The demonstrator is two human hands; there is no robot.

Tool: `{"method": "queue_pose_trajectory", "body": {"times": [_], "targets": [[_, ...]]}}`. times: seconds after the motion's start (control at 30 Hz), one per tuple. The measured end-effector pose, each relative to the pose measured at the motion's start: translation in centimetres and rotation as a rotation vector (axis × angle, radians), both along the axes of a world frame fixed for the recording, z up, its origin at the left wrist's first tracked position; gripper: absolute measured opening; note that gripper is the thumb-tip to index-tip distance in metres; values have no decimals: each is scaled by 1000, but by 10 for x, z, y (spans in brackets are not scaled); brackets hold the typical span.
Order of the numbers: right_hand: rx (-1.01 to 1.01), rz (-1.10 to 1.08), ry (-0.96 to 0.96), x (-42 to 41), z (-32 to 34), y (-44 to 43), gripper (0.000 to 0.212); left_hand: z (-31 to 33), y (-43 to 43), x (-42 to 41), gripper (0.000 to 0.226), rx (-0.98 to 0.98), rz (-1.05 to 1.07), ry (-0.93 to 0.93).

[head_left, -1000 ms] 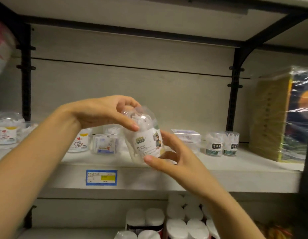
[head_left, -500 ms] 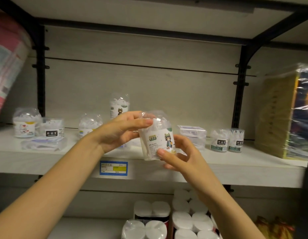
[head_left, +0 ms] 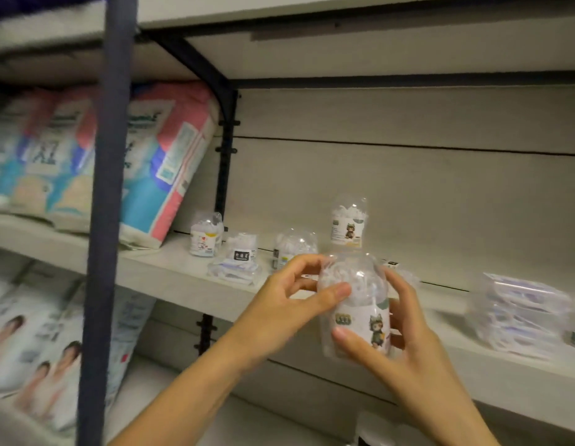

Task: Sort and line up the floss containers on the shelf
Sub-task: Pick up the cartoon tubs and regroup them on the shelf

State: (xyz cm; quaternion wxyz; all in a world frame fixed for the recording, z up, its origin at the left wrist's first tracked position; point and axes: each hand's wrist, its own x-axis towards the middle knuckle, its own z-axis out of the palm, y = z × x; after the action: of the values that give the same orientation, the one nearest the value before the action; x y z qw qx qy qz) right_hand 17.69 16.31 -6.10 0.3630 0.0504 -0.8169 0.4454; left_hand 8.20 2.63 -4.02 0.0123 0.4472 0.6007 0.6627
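I hold a clear domed floss container (head_left: 360, 310) with a cartoon label in front of the shelf (head_left: 170, 272), upright. My left hand (head_left: 289, 313) grips its upper dome with thumb and fingers. My right hand (head_left: 399, 346) wraps its lower body from the right. A matching cartoon-label container (head_left: 348, 224) stands at the back of the shelf. To its left stand three other small floss tubs (head_left: 205, 234) (head_left: 244, 247) (head_left: 291, 249), with a flat clear pack (head_left: 233, 272) lying in front of them.
Flat clear packs (head_left: 521, 313) are stacked on the shelf at the right. Large nappy packs (head_left: 86, 162) lean on the neighbouring shelf at the left, behind a dark upright post (head_left: 106, 220). More packs (head_left: 32, 342) sit below left. Black shelf brackets (head_left: 226, 149) run up the back wall.
The view has swung left and closer, bringing the nappy packs and post into sight. Both hands keep hold of the container, which now sits lower right in the view.
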Motion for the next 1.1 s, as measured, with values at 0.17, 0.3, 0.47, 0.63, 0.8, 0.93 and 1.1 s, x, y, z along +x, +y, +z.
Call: {"method": "queue_pose_trajectory", "body": {"times": [0.17, 0.3, 0.47, 0.63, 0.8, 0.93, 1.1], "targets": [[22, 76, -20, -38, 2, -45, 77, 4, -58, -33, 44, -11, 39, 25], [22, 110, -15, -75, 6, -89, 78, 9, -105, -72, 44, -41, 39, 116], [75, 40, 21, -134, 23, -145, 88, 25, -155, -141, 54, -93, 19, 167], [130, -79, -41, -189, 60, -167, 85, 56, -176, -196, 43, -151, 33, 213], [174, -173, -155, -231, 82, -166, 83, 68, -176, -239, 40, -201, 143, 337], [195, -187, -238, -255, 76, -164, 82, 63, -175, -259, 43, -296, 158, 336], [354, -219, -380, -270, 62, -160, 84, 45, -168, -265, 45, -415, 245, 357]]}}
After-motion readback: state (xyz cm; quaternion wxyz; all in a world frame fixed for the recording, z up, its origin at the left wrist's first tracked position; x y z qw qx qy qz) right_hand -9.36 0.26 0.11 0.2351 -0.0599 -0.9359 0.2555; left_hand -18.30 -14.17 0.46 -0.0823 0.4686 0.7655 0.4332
